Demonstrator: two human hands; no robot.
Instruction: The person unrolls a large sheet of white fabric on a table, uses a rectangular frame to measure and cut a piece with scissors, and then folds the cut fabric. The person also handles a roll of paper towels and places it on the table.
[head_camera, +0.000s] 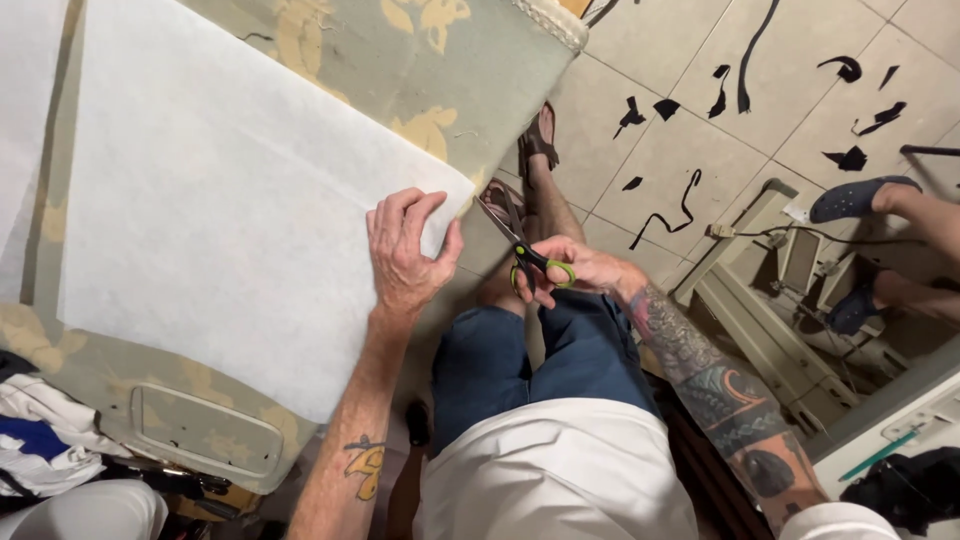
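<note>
- Head view: the left hand (405, 255) lies flat on the near right corner of a large white sheet (230, 210), fingers together and pointing away from the body, thumb spread out towards the scissors. It presses the sheet; it does not grip it.
- The white sheet is spread over a table covered by a green cloth with yellow flowers (440, 60). Its long straight edge runs from the corner under the left hand down and leftward, towards the body.
- The right hand (580, 270) is closed through the green-and-black handles of a pair of scissors (520, 245). Whether the blades stand apart or together cannot be told; they read as one dark strip.
- Key relation: the scissors' long axis runs from the handles up and leftward, with the tips aimed at the sheet's corner. The tips sit just beside that corner, to its right, apparently off the paper and above the person's knee.
- The left hand is on the sheet; the right is nearer the open edge. The two hands are near each other and not touching.
- Below: blue shorts (560, 350), sandalled feet, and a tiled floor (690, 140) strewn with black offcuts (680, 200).
- Right edge: another person's legs in dark blue shoes (855, 197), well apart from the working hands.
</note>
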